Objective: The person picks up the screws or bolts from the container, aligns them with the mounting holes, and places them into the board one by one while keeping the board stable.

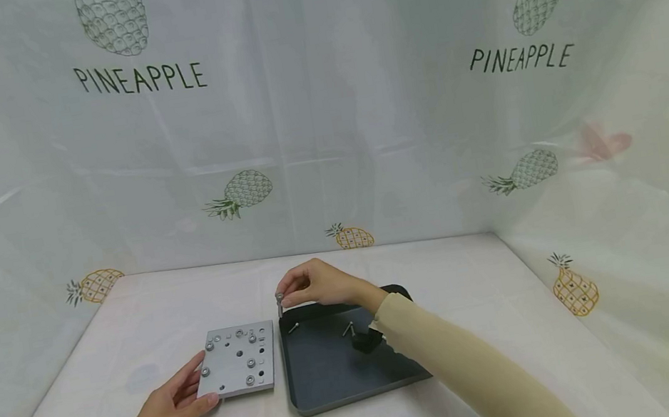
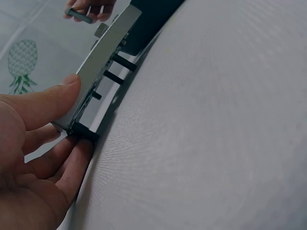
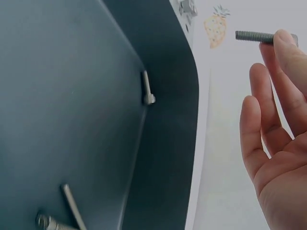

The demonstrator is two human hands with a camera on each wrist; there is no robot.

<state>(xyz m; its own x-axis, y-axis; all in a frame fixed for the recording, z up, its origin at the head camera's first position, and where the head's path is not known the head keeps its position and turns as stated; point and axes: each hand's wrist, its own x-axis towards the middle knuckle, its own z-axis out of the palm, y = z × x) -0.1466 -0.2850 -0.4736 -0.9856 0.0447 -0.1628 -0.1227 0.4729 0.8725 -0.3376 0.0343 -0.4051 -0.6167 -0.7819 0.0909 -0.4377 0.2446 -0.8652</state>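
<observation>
My left hand (image 1: 170, 412) holds a square grey metal plate (image 1: 226, 373) by its left side. In the left wrist view the thumb lies against the edge of the plate (image 2: 106, 53) and the fingers reach under it. Several screws sit in the plate's holes, their shanks (image 2: 125, 62) poking out below. Between thumb and index finger, my right hand (image 1: 318, 284) pinches a socket-head screw (image 1: 280, 307), over the tray's far left corner. The threaded end of this screw (image 3: 253, 37) points away from the fingers; the thumb partly covers its head.
A dark shallow tray (image 1: 334, 378) stands just right of the plate. Loose screws lie inside, one (image 1: 293, 328) near the left wall and others (image 1: 348, 329) farther right. A small black block (image 1: 367, 340) shows beside the right cuff. A pineapple-print sheet (image 1: 320, 110) hangs behind.
</observation>
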